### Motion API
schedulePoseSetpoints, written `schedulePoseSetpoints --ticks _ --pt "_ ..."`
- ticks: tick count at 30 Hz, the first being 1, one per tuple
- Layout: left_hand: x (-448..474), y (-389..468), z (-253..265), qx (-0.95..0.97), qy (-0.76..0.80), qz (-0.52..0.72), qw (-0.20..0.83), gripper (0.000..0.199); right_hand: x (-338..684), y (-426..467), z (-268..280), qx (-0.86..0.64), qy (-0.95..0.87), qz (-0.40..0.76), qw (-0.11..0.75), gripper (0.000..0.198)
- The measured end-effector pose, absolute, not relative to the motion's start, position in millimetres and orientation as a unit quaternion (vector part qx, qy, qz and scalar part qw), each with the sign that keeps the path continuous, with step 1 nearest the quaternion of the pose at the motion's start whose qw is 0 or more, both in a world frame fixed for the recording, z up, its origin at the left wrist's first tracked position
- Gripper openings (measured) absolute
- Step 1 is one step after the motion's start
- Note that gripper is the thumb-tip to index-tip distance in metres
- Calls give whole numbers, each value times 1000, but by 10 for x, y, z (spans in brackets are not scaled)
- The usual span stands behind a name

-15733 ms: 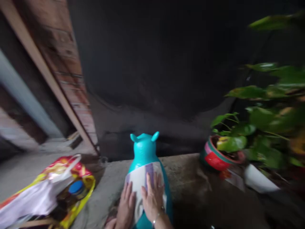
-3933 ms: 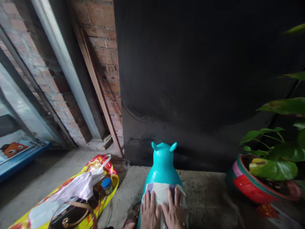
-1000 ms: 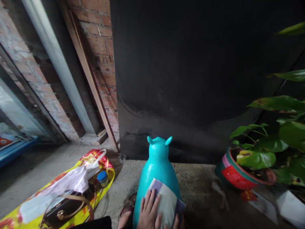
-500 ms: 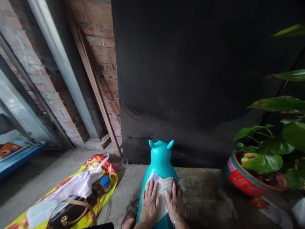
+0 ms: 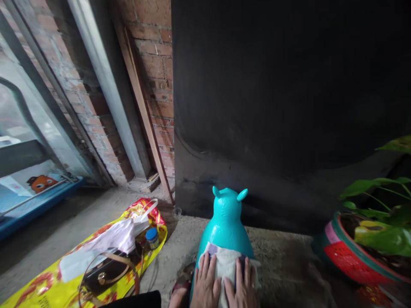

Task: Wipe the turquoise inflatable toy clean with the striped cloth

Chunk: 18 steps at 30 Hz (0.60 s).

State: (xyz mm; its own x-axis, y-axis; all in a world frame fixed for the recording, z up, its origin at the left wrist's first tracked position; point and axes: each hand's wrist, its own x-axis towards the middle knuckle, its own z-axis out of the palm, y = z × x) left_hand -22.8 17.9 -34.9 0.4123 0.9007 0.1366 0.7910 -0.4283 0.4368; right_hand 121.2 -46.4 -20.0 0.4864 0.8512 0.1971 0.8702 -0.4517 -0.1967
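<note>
A turquoise inflatable animal toy [image 5: 224,235] with two small ears stands in front of me, its head towards the dark panel. Across its back lies a whitish cloth [image 5: 224,262] with purple patches. My left hand [image 5: 205,284] rests flat on the cloth's left part, fingers stretched out. Beside it my right hand [image 5: 240,286] presses flat on the right part, fingers extended too. Both palms face down and neither hand grips the cloth. The toy's lower rear is hidden by my hands and the frame edge.
A yellow-red plastic sheet [image 5: 35,286] on the left carries a handbag [image 5: 105,269], a pale cloth [image 5: 118,235] and a blue-lidded jar [image 5: 152,237]. A potted plant [image 5: 349,252] stands at right. Behind the toy rises a large black panel [image 5: 272,107], beside a brick wall [image 5: 154,64].
Both hands and the cloth have slid back along the toy towards me, baring more of its upper back. The view has swung to the left.
</note>
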Motion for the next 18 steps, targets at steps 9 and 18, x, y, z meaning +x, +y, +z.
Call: schedulePoseSetpoints --ticks 9,18 --pt "64 601 270 762 573 123 276 53 1302 283 344 -853 -514 29 88 61" --pt "-352 -272 -712 775 550 284 125 52 1309 -856 -221 -755 -641 -61 121 61"
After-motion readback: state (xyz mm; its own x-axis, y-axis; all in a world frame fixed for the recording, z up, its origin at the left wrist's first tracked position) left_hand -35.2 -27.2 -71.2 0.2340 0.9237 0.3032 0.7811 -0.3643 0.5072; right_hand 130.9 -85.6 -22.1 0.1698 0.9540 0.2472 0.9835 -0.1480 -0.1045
